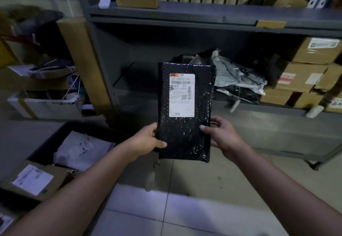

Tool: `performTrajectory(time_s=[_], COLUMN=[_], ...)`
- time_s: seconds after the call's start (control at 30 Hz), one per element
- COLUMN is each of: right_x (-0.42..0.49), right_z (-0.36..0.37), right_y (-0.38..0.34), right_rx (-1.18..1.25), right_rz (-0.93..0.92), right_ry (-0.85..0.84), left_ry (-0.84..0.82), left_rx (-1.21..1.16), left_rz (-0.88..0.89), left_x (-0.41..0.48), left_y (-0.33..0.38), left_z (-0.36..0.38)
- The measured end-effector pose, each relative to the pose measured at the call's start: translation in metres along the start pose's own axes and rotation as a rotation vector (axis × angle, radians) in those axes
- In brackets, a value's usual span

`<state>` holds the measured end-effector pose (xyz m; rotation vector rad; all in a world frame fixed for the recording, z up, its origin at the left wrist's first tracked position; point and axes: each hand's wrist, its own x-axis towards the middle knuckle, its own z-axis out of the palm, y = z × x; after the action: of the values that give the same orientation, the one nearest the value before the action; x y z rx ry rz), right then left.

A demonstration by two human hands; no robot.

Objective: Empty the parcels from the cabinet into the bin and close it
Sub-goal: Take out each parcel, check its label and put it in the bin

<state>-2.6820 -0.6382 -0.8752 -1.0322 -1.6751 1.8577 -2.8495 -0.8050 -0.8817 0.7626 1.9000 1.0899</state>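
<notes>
Both forearms are sticking out forward, left hand [148,140] and right hand [221,134] gripping the black bubble mailer [185,136] upright in front of the cabinet [185,13].

A black parcel [185,134] dotted with a fine bubble pattern is showing a white label [182,95] against a dark grey cabinet [185,16] holding brown boxes [299,77] and silver-grey bags [238,76].

You hold the black bubble-plastic parcel [185,134] with its white label upright before the open grey metal cabinet [109,50], where grey plastic bags [238,76] and brown cardboard boxes [299,76] lie. The dark open bin [46,143], at low left, contains white parcels [83,148].
</notes>
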Motion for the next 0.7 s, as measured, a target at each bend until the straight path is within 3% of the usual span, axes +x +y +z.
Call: performTrajectory(time_s=[0.43,0.7], right_x=[-0.025,-0.026], right_z=[0.015,0.017], right_y=[0.000,-0.001], right_rx=[0.054,0.034], right_rz=[0.003,0.002], right_ry=[0.011,0.003], left_ry=[0.085,0.151], left_rx=[-0.268,-0.233], left_rz=[-0.005,0.081], left_x=[-0.015,-0.013], left_y=[0.008,0.013], left_z=[0.000,-0.004])
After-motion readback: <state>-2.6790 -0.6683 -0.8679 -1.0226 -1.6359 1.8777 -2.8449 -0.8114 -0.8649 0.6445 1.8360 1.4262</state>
